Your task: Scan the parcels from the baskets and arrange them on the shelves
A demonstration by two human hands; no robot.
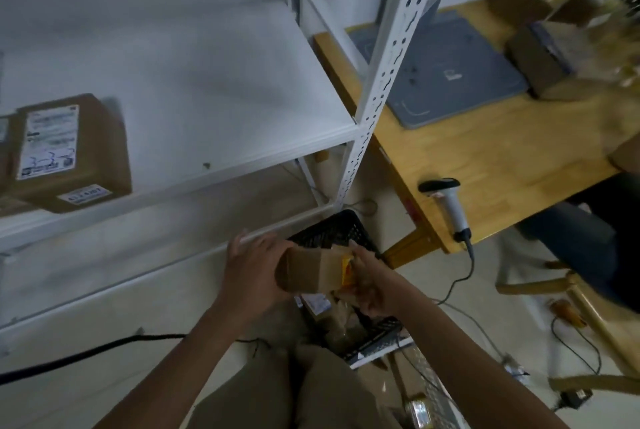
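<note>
A small brown cardboard parcel (310,271) with a yellow patch at one end is held over a black plastic basket (332,232) on the floor. My left hand (251,272) grips its left end. My right hand (369,286) grips its right end by the yellow patch. More parcels lie in the basket beneath my hands, partly hidden. A labelled brown parcel (71,151) sits at the left of the white shelf (214,89). A white handheld scanner (446,205) lies at the front edge of the wooden table (485,165).
A grey pad (450,71) lies on the table, with several brown parcels (536,57) behind it at the far right. A white perforated shelf post (384,75) stands between shelf and table. A wooden chair (588,310) and cables are on the floor at right.
</note>
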